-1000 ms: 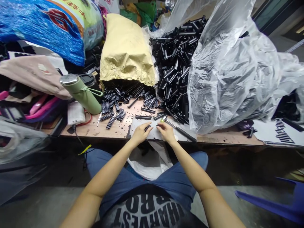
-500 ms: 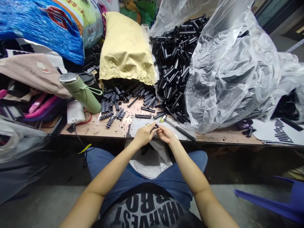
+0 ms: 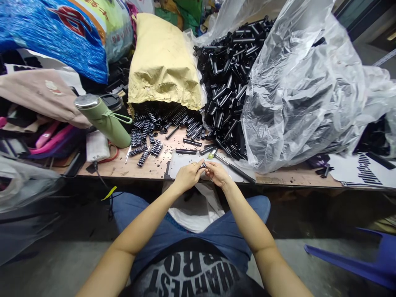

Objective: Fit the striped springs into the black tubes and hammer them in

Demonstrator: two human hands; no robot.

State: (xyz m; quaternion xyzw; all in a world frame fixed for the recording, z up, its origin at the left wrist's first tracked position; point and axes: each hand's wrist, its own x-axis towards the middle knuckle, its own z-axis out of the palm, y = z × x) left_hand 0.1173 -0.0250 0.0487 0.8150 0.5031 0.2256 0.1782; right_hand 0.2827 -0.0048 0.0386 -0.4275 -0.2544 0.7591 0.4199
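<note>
My left hand [image 3: 187,176] and my right hand [image 3: 217,173] meet at the bench's front edge. Their fingers pinch a small dark piece with light marks [image 3: 203,165] from both sides; most of it is hidden, so its kind is unclear. Beneath lies a pale grey board [image 3: 181,160]. A hammer-like tool [image 3: 234,168], with a black handle, metal shaft and yellow-green end, rests at its right. A black tube [image 3: 186,151] lies along the board's back edge, another black tube [image 3: 192,142] just behind. To the left are black-and-white ribbed rods [image 3: 144,157], some with thin metal pins.
A yellow sack [image 3: 165,62] spills ribbed rods at the back. Beside it is a heap of black tubes [image 3: 224,95] with clear plastic wrap [image 3: 297,103] at its right. A green flask [image 3: 103,121] leans left, by a white box [image 3: 97,146]. A blue stool [image 3: 355,260] stands lower right.
Both hands stay at the same spot with the small piece between them. The right fingers have shifted slightly. The view has tilted a little.
</note>
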